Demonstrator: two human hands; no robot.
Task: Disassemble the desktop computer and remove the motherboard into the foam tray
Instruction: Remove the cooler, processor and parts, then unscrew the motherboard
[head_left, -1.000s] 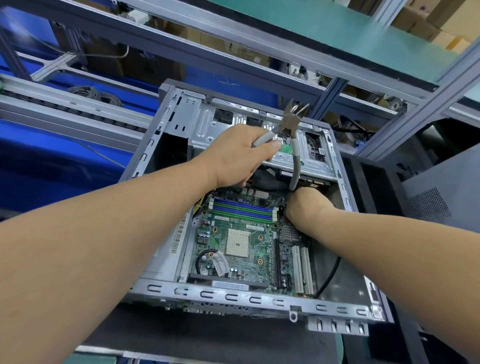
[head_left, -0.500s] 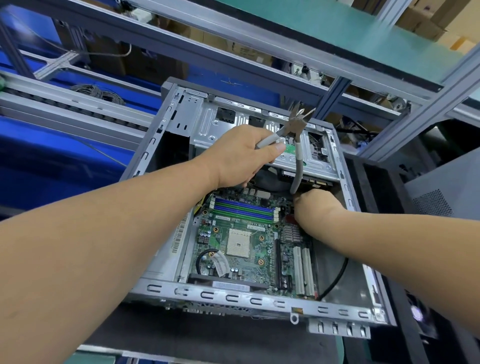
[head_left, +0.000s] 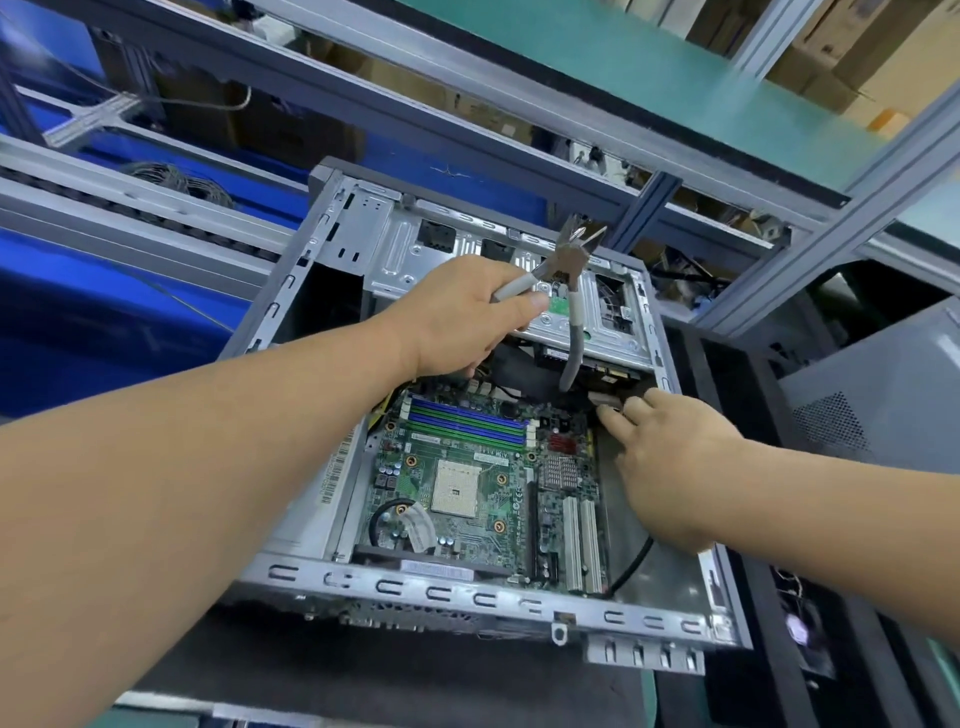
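An open grey computer case (head_left: 483, 592) lies on the bench with the green motherboard (head_left: 483, 483) inside it. My left hand (head_left: 457, 317) hovers over the case's upper half and grips one grey handle of a pair of cutting pliers (head_left: 569, 270), whose jaws point up and away. My right hand (head_left: 670, 457) reaches into the case at the board's upper right corner. Its fingertips pinch a small grey connector (head_left: 605, 400) beside a bundle of black cables (head_left: 524, 374).
A metal drive cage (head_left: 597, 327) spans the case's far end. A black cable (head_left: 631, 571) runs along the case floor at the right. Dark foam (head_left: 737, 374) and a grey perforated panel (head_left: 872, 410) lie to the right. A blue conveyor (head_left: 104, 291) runs on the left, shelf rails overhead.
My right hand has drawn back to the right from the board's edge, and the grey connector now shows at its fingertips. The left hand with the pliers has stayed in place.
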